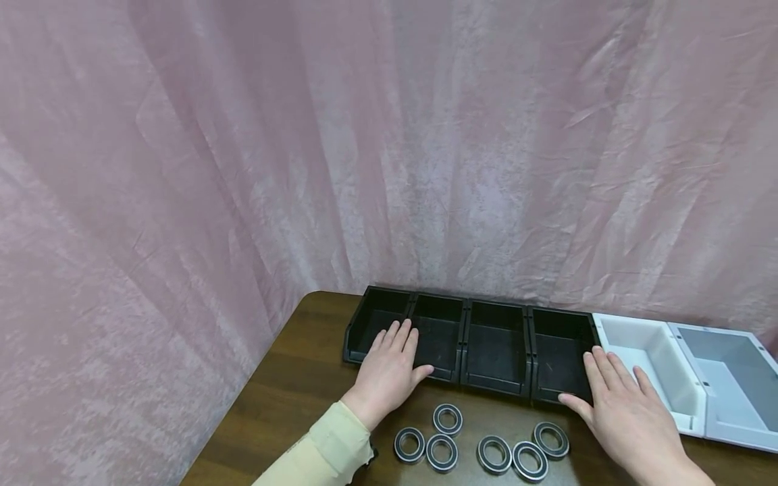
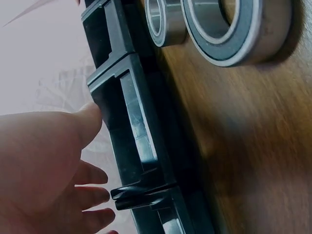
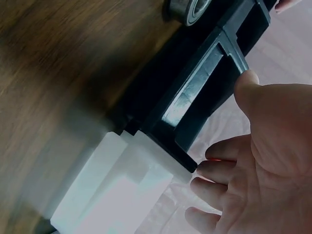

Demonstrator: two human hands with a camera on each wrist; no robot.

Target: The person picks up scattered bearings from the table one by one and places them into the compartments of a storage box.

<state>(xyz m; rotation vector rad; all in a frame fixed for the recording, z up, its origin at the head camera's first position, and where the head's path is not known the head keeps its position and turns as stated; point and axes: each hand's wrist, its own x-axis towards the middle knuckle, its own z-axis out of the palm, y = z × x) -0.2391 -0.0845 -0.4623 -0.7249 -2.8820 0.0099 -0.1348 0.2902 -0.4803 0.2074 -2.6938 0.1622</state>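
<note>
My left hand (image 1: 386,370) is spread flat, palm down, over the front of the two leftmost black bins (image 1: 434,331), its fingers pointing away from me. Over the front of the rightmost black bin (image 1: 559,358) and the edge of the white bin (image 1: 683,398), my right hand (image 1: 629,413) is spread in the same way. Neither hand holds anything. In front of the bins lie two groups of metal ball bearings: three by the left sleeve, including one bearing (image 1: 420,445), and three nearer the right hand, including another bearing (image 1: 537,462).
A light grey bin (image 1: 738,391) ends the row on the right. The row stands on a brown wooden table (image 1: 273,398), whose rounded corner shows at the far left. Behind it hangs a pink curtain (image 1: 425,148).
</note>
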